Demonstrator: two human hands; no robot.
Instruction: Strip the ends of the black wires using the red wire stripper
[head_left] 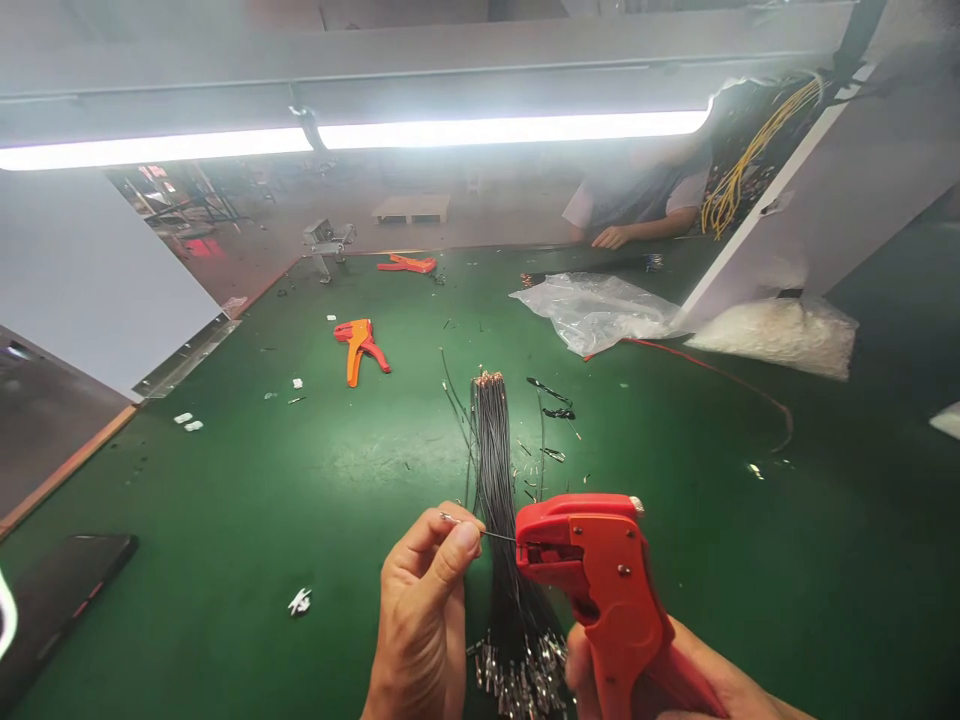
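My left hand [424, 600] pinches a thin black wire [495, 536] between thumb and forefinger, its end fed into the jaws of a red wire stripper [600, 570]. My right hand [675, 675] grips the stripper's handles at the bottom right. Under both hands lies a bundle of black wires [491, 440] running away from me on the green table [225, 480], with metal terminals [521, 675] at the near end and bare copper tips at the far end.
An orange and red stripper [360, 345] and another red one [407, 264] lie farther back. A clear plastic bag [592, 310], a red wire [712, 370] and a bag of white parts [780, 335] sit at right. A black phone [67, 590] lies at left. Another person's arm [637, 232] rests across the table.
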